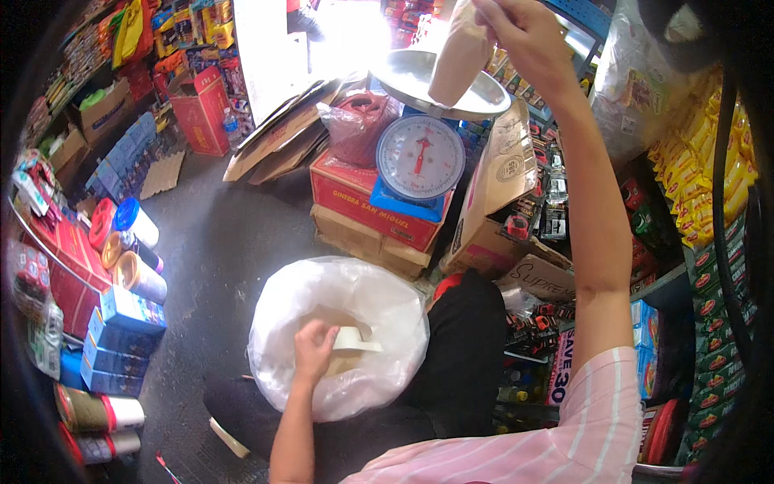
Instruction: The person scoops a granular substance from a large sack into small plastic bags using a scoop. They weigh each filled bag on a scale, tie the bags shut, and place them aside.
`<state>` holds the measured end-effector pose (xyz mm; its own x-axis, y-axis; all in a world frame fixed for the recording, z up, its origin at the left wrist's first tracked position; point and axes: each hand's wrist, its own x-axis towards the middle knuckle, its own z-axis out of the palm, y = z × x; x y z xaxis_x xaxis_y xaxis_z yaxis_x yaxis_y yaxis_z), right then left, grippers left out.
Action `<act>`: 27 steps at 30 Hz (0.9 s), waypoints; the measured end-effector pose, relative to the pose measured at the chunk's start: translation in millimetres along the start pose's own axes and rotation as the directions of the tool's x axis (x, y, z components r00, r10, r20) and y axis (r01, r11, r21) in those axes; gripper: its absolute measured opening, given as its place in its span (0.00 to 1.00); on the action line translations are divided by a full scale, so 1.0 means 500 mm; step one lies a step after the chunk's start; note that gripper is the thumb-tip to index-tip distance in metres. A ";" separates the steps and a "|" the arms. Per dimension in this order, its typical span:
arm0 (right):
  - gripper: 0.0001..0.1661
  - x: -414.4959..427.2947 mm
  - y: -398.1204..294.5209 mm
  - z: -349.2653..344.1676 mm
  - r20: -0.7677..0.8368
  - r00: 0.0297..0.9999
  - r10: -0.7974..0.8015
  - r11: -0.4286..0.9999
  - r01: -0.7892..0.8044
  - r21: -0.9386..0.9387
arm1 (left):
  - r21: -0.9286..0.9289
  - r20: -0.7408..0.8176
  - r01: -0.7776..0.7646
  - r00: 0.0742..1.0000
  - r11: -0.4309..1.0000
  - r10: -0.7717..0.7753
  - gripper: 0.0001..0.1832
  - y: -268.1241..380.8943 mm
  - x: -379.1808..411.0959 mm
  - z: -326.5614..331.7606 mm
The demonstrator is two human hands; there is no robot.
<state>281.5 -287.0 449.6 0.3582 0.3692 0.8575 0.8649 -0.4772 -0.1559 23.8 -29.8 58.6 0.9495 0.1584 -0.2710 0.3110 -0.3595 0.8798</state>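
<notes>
My right hand (532, 42) is raised at the top and grips the upper end of a clear plastic bag (461, 66) filled with something pale tan. The bag hangs over the round metal pan (399, 65) of a blue dial scale (421, 157); I cannot tell whether its bottom touches the pan. Lower down, my left hand (315, 351) reaches into a large white plastic sack (278, 302) with its mouth wide open. Its fingers hold a white plastic scoop (349, 339). Fine tan contents (344, 364) show around the scoop.
Under the scale is a red carton (363, 193), which also bears a plastic bag of reddish stuff (361, 127). Flattened cardboard (290, 127) leans behind. An open carton (493, 199) and hanging packets (707, 175) crowd the right. Tubs (142, 275) and blue boxes (124, 342) line the left.
</notes>
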 end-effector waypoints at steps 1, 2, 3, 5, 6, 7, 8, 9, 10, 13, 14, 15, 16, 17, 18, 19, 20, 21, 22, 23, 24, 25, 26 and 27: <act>0.17 -0.023 -0.047 -0.007 0.021 1.000 -0.015 0.999 0.014 0.048 | 0.017 -0.088 -0.254 0.963 0.967 0.254 0.20 0.038 -0.006 -0.008; 0.17 -0.053 -0.094 -0.009 0.051 0.999 -0.012 0.996 0.007 0.094 | 0.060 -0.168 -0.490 0.854 0.870 0.493 0.22 0.100 -0.016 -0.017; 0.17 -0.084 -0.137 -0.013 0.090 0.996 0.009 0.992 -0.020 0.126 | 0.011 -0.193 -0.533 0.829 0.846 0.524 0.28 0.157 -0.020 -0.024; 0.17 -0.164 -0.202 0.006 0.217 0.967 0.136 0.973 -0.171 0.153 | -0.057 -0.234 -0.600 0.785 0.798 0.574 0.40 0.259 -0.033 -0.039; 0.17 -0.198 -0.220 0.024 0.316 0.924 0.214 0.933 -0.289 0.214 | -0.092 -0.241 -0.631 0.765 0.771 0.597 0.46 0.291 -0.042 -0.039; 0.18 -0.232 -0.235 0.047 0.419 0.864 0.280 0.878 -0.406 0.252 | -0.263 -0.178 -0.602 0.798 0.754 0.576 0.47 0.289 -0.044 -0.028; 0.18 -0.263 -0.250 0.083 0.549 0.773 0.317 0.810 -0.522 0.267 | -0.416 -0.118 -0.550 0.822 0.724 0.557 0.48 0.272 -0.037 -0.016; 0.18 -0.297 -0.262 0.128 0.671 0.662 0.335 0.733 -0.630 0.256 | -0.561 -0.056 -0.479 0.836 0.675 0.546 0.49 0.246 -0.028 0.000; 0.19 -0.344 -0.270 0.185 0.733 0.591 0.336 0.633 -0.718 0.289 | -0.840 0.243 -0.091 0.819 0.536 0.520 0.44 0.191 -0.019 0.013; 0.21 -0.551 -0.206 0.383 0.877 0.387 0.286 0.488 -0.846 0.214 | -0.879 0.224 0.120 0.958 0.462 0.178 0.36 0.088 -0.059 0.084; 0.21 -0.602 -0.210 0.422 0.883 0.326 0.339 0.482 -0.866 0.135 | -0.883 0.239 0.182 0.968 0.432 0.080 0.34 0.051 -0.074 0.103; 0.21 -0.640 -0.228 0.457 0.885 0.266 0.382 0.474 -0.879 0.060 | -0.887 0.250 0.238 0.968 0.397 -0.022 0.32 0.026 -0.074 0.121; 0.21 -0.662 -0.238 0.470 0.900 0.213 0.381 0.453 -0.891 0.019 | -0.891 0.259 0.282 0.959 0.357 -0.112 0.30 0.008 -0.082 0.133; 0.21 -0.670 -0.236 0.476 0.907 0.179 0.382 0.447 -0.895 -0.011 | -0.910 0.227 0.254 0.967 0.328 -0.118 0.29 0.003 -0.090 0.140; 0.21 -0.673 -0.240 0.478 0.905 0.195 0.377 0.450 -0.893 0.005 | -0.927 0.198 0.222 0.974 0.303 -0.108 0.28 0.008 -0.089 0.147; 0.21 -0.671 -0.240 0.475 0.898 0.213 0.385 0.454 -0.891 0.017 | -0.940 0.176 0.193 0.981 0.280 -0.087 0.27 0.014 -0.091 0.151; 0.22 -0.669 -0.238 0.469 0.888 0.232 0.397 0.456 -0.889 0.029 | -0.930 0.146 0.164 0.986 0.330 -0.079 0.28 0.016 -0.100 0.151; 0.22 -0.648 -0.240 0.448 0.894 0.267 0.361 0.483 -0.873 0.065 | -0.916 0.114 0.129 0.992 0.381 -0.061 0.29 0.031 -0.107 0.145; 0.22 -0.611 -0.257 0.412 0.898 0.301 0.321 0.507 -0.855 0.105 | -0.898 0.081 0.092 0.996 0.431 -0.044 0.30 0.044 -0.115 0.135; 0.22 -0.572 -0.271 0.368 0.897 0.337 0.286 0.530 -0.836 0.144 | -0.854 0.009 0.002 1.000 0.521 0.011 0.32 0.056 -0.124 0.131; 0.22 -0.542 -0.285 0.327 0.889 0.369 0.271 0.548 -0.819 0.172 | -0.793 -0.060 -0.091 0.996 0.602 0.071 0.33 0.064 -0.134 0.126; 0.23 -0.513 -0.303 0.279 0.880 0.398 0.260 0.565 -0.802 0.196 | -0.719 -0.118 -0.181 0.983 0.671 0.138 0.35 0.078 -0.144 0.116; 0.22 -0.482 -0.322 0.231 0.870 0.425 0.251 0.587 -0.781 0.212 | -0.634 -0.111 -0.189 0.982 0.749 0.155 0.39 0.115 -0.165 0.085; 0.22 -0.451 -0.348 0.189 0.861 0.453 0.232 0.604 -0.761 0.238 | -0.543 -0.161 -0.241 0.970 0.804 0.182 0.40 0.145 -0.187 0.053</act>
<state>83.4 -212.1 237.0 0.6656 0.7431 -0.0694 0.3336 -0.3794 -0.8630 -41.5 -95.2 137.4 0.9708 0.2366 -0.0401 -0.0012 0.1720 0.9851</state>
